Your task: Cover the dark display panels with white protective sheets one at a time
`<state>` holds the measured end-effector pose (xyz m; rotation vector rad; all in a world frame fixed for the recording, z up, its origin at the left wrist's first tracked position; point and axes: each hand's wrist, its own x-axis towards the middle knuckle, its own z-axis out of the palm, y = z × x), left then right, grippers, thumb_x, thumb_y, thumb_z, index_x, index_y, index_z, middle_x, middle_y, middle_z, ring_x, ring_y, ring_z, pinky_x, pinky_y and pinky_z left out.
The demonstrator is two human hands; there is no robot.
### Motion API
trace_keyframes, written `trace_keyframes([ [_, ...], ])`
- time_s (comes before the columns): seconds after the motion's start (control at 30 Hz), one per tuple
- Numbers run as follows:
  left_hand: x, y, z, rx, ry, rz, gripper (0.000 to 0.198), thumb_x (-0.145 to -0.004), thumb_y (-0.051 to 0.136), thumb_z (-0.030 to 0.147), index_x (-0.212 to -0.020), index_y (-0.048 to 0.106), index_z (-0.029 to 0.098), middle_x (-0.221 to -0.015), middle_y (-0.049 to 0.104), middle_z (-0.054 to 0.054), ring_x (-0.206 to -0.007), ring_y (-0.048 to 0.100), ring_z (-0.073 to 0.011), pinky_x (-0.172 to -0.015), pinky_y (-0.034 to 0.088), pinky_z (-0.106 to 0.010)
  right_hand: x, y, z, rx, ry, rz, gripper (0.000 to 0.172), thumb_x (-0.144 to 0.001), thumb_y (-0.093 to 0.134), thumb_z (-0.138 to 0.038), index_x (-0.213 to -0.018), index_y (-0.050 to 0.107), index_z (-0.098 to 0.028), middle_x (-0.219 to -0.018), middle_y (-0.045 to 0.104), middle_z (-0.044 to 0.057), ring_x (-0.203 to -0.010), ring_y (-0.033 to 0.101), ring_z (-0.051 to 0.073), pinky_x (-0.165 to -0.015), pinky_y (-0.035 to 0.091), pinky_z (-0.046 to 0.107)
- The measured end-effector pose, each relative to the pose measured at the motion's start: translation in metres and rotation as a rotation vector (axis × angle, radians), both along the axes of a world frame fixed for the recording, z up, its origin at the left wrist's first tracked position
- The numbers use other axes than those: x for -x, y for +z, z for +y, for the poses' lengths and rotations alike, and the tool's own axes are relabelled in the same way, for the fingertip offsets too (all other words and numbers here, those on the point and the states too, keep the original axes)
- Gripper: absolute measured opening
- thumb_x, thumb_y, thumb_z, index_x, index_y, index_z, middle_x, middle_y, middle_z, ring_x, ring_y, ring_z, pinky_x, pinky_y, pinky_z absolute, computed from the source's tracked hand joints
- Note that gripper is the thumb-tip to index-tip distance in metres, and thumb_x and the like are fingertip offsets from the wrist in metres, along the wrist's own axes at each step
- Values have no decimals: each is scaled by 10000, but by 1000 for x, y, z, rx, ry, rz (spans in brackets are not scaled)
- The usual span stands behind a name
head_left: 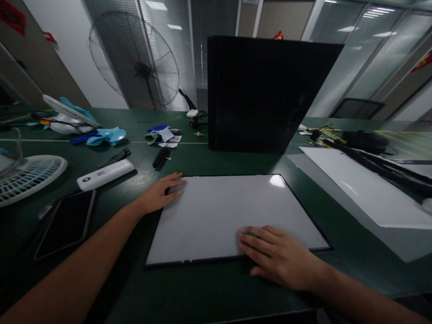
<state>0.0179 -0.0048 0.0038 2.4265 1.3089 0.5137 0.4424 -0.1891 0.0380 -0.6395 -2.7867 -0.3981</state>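
A flat white panel with a thin black frame (216,216) lies on the green tabletop in front of me. It resembles a display backlight panel, and a light glares off its far right corner. My left hand (160,193) rests at the panel's left edge near the far corner, fingers stretched over the white surface. Across the near edge, right of the middle, lies my right hand (278,256), palm down with its fingers extended on the panel. Neither hand grasps anything that I can see.
Behind the panel stands a large black box-like object (270,94). White sheets (364,189) lie to the right. At left are a smartphone (67,222), a white power bank (105,174) and a fan grille (33,177). A small black object (161,158) lies beyond my left hand.
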Motion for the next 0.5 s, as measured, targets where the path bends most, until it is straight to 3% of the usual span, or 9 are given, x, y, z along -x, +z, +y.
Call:
trace_keyframes([
  [0.1,-1,2,-2,-10,2,10,708,-988,497,735,-1473,670,250,-1698,453,-115,-1565,425,-370,-1295,313,-590,-8,4,7,66,4,1,420,-1127,482,-436,-1407,673,-188,-1461,631,69,-1269,632,221,-959,585,383],
  [0.17,-2,2,-2,-14,6,19,730,-986,481,758,-1475,669,250,-1702,447,-114,-1567,422,-371,-1292,318,-596,-27,12,25,105,-116,47,410,-1119,484,-412,-1440,653,-221,-1480,616,70,-1318,605,212,-1040,558,405],
  [0.23,-2,2,-3,-21,6,27,763,-981,457,790,-1476,669,250,-1701,448,-116,-1567,423,-368,-1291,325,-587,-59,24,55,135,-446,108,399,-1109,484,-397,-1435,664,-257,-1456,633,58,-1341,587,208,-1138,499,432],
  [0.27,-2,2,-3,-25,4,28,774,-981,444,801,-1478,669,251,-1702,447,-118,-1567,423,-363,-1292,327,-578,-79,31,72,169,-709,124,383,-1099,498,-425,-1406,685,-294,-1431,650,28,-1336,586,197,-1179,464,418],
  [0.37,-2,2,-2,-39,-12,36,777,-979,446,813,-1475,674,259,-1706,440,-118,-1571,419,-363,-1296,321,-570,-150,44,119,112,-1152,201,528,-1108,429,-442,-1484,618,-122,-1531,535,201,-1440,483,344,-1226,378,550],
  [0.43,-3,3,-2,-43,-23,52,772,-975,457,817,-1464,685,263,-1705,442,-119,-1574,410,-374,-1294,313,-589,-193,42,136,86,-1443,260,665,-1099,451,-490,-1567,480,-18,-1620,351,317,-1518,347,434,-1220,342,626],
  [0.5,-4,5,-3,-46,-26,66,777,-971,460,823,-1456,692,263,-1699,450,-124,-1568,418,-384,-1284,324,-605,-226,30,140,135,-1698,308,739,-1070,524,-571,-1596,427,-61,-1627,328,302,-1506,360,431,-1193,378,639],
])
